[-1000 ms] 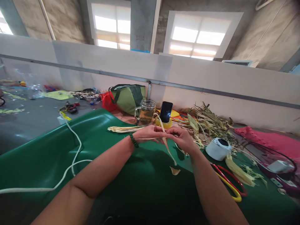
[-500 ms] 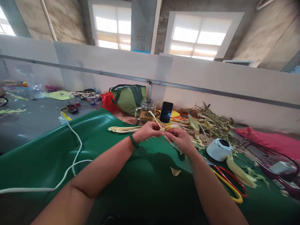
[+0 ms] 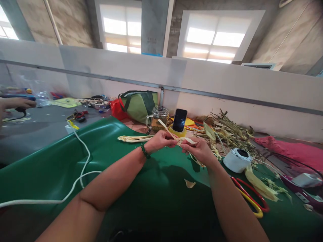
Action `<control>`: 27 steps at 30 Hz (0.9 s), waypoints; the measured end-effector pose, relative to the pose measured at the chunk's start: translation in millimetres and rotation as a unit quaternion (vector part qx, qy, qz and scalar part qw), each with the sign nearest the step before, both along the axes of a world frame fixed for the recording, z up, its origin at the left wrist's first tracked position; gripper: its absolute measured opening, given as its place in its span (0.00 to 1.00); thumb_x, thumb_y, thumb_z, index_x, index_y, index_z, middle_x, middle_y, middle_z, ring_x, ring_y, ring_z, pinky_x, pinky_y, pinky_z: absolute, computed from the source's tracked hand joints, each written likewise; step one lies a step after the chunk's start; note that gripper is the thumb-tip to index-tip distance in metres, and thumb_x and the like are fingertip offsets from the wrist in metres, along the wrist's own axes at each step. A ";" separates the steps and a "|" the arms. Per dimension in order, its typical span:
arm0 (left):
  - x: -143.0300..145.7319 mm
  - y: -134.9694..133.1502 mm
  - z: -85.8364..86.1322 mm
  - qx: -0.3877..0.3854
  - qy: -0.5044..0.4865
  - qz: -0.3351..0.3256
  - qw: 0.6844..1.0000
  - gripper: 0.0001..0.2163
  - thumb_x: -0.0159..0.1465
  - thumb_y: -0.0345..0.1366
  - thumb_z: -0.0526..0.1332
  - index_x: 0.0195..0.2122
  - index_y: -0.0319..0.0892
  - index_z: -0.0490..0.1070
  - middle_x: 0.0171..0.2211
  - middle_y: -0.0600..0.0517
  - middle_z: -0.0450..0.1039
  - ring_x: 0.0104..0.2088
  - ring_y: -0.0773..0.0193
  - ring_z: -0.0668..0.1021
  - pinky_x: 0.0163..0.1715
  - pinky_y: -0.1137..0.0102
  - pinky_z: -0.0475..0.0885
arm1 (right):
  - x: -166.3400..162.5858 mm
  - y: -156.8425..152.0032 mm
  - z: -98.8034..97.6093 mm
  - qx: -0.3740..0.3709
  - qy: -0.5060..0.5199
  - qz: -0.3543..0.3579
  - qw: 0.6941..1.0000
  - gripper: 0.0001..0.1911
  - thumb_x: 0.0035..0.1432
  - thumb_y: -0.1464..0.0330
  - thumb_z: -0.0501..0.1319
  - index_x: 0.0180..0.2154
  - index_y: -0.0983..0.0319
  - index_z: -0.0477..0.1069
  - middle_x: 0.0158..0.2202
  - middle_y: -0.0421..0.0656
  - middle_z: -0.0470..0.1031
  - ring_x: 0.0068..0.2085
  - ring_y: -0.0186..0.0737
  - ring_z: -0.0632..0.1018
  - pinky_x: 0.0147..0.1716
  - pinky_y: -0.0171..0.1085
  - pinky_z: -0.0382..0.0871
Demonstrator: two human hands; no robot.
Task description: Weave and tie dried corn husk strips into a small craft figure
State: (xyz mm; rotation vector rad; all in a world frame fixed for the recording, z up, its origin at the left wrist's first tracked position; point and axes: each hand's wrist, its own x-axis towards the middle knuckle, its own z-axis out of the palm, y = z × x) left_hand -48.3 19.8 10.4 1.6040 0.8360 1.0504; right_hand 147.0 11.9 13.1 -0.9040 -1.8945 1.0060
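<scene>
While the left hand [image 3: 162, 140] pinches pale, flat, fibrous strips [image 3: 189, 140] between its fingers, the right hand [image 3: 198, 150] has its fingers pinching them close beside, above a glossy green sheet [image 3: 171, 191]. Beyond: clear glass mug [image 3: 154, 123] of amber liquid; upright black phone [image 3: 180, 120]. Right: white spool [image 3: 236, 162], red-and-yellow scissor handles [image 3: 251, 203].

Room over green mat [image 3: 164, 188]; mug [image 3: 156, 118], phone [image 3: 180, 120] block beyond.

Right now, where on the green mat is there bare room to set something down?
The green mat looks bare between the left forearm and right forearm, save a pale scrap, and between the white cable and left forearm. Crowded: right, with scissors, white roll, husk; behind, with mug and phone.
</scene>
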 end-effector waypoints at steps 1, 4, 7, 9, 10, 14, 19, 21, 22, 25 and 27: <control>0.8 -0.7 -0.1 -0.007 -0.004 -0.001 1.000 0.16 0.47 0.41 0.71 0.30 0.33 0.77 0.29 0.47 0.76 0.25 0.70 0.72 0.25 0.75 0.67 | 0.3 0.5 0.0 0.000 0.003 -0.002 1.000 0.16 0.45 0.55 0.66 0.24 0.62 0.72 0.19 0.38 0.73 0.22 0.34 0.73 0.23 0.35 0.69; 3.7 -2.2 -0.8 -0.026 -0.002 -0.019 0.999 0.16 0.47 0.42 0.71 0.30 0.34 0.76 0.26 0.49 0.76 0.25 0.69 0.74 0.27 0.74 0.69 | -0.2 3.0 -0.8 -0.002 0.008 -0.012 1.000 0.14 0.46 0.57 0.65 0.23 0.62 0.72 0.19 0.38 0.72 0.21 0.33 0.72 0.23 0.34 0.68; 6.4 -2.4 -1.9 -0.023 0.003 -0.029 0.999 0.17 0.44 0.42 0.72 0.29 0.34 0.76 0.23 0.50 0.75 0.25 0.68 0.75 0.26 0.75 0.69 | -1.0 5.5 -1.8 -0.003 0.003 -0.019 1.000 0.13 0.46 0.58 0.66 0.24 0.62 0.73 0.19 0.39 0.73 0.21 0.32 0.71 0.22 0.33 0.67; 7.9 -2.6 -2.5 -0.017 -0.004 -0.015 1.000 0.17 0.43 0.43 0.72 0.27 0.33 0.76 0.24 0.49 0.75 0.26 0.67 0.76 0.27 0.74 0.71 | -0.8 5.6 -1.7 -0.008 0.001 -0.015 1.000 0.14 0.45 0.57 0.66 0.24 0.62 0.74 0.19 0.39 0.73 0.20 0.32 0.70 0.22 0.33 0.66; 8.5 -3.0 -2.6 -0.017 -0.008 -0.007 1.000 0.17 0.43 0.43 0.72 0.26 0.33 0.76 0.24 0.49 0.75 0.26 0.66 0.76 0.28 0.73 0.71 | -0.4 5.0 -1.3 -0.010 0.002 -0.011 1.000 0.14 0.45 0.57 0.66 0.24 0.62 0.74 0.19 0.39 0.72 0.20 0.31 0.70 0.22 0.33 0.65; 10.0 -5.2 -1.9 -0.039 -0.032 0.002 0.999 0.17 0.45 0.45 0.71 0.24 0.33 0.76 0.24 0.48 0.76 0.26 0.66 0.77 0.30 0.72 0.73 | 1.1 0.4 1.2 -0.020 0.010 0.005 1.000 0.14 0.45 0.57 0.67 0.24 0.62 0.73 0.18 0.38 0.72 0.20 0.32 0.69 0.22 0.33 0.66; 5.6 -2.5 1.0 -0.106 -0.101 0.019 0.989 0.18 0.40 0.43 0.74 0.24 0.33 0.76 0.23 0.48 0.77 0.25 0.67 0.77 0.31 0.72 0.72 | 8.7 9.1 -0.1 -0.089 0.121 -0.024 0.988 0.12 0.45 0.59 0.67 0.24 0.61 0.73 0.19 0.39 0.74 0.21 0.31 0.71 0.22 0.31 0.68; 3.2 -0.6 2.9 -0.136 -0.133 0.030 0.981 0.19 0.39 0.42 0.75 0.27 0.33 0.76 0.25 0.48 0.77 0.27 0.67 0.78 0.32 0.73 0.72 | 13.8 17.9 -1.8 -0.182 0.214 -0.042 0.959 0.10 0.48 0.61 0.65 0.25 0.61 0.73 0.20 0.40 0.75 0.21 0.31 0.72 0.23 0.31 0.68; 2.6 0.0 3.8 -0.145 -0.147 0.028 0.978 0.20 0.38 0.41 0.75 0.29 0.33 0.76 0.26 0.47 0.78 0.29 0.66 0.79 0.32 0.73 0.71 | 15.5 22.0 -2.9 -0.231 0.246 -0.044 0.940 0.08 0.49 0.63 0.64 0.26 0.61 0.73 0.20 0.40 0.75 0.21 0.31 0.72 0.23 0.30 0.69; 4.3 0.6 4.7 -0.141 -0.189 0.019 0.972 0.21 0.37 0.38 0.76 0.30 0.32 0.75 0.28 0.47 0.78 0.31 0.66 0.79 0.35 0.74 0.71 | 12.4 28.5 -7.8 -0.315 0.255 -0.023 0.914 0.05 0.49 0.68 0.61 0.25 0.62 0.74 0.19 0.40 0.74 0.21 0.30 0.72 0.23 0.28 0.68; 7.8 0.9 3.0 -0.113 -0.220 0.044 0.968 0.21 0.37 0.37 0.76 0.30 0.33 0.73 0.26 0.50 0.77 0.28 0.68 0.78 0.33 0.74 0.70 | 2.4 26.7 -12.4 -0.318 0.206 0.007 0.926 0.05 0.47 0.68 0.62 0.26 0.63 0.75 0.21 0.41 0.75 0.23 0.30 0.73 0.24 0.28 0.67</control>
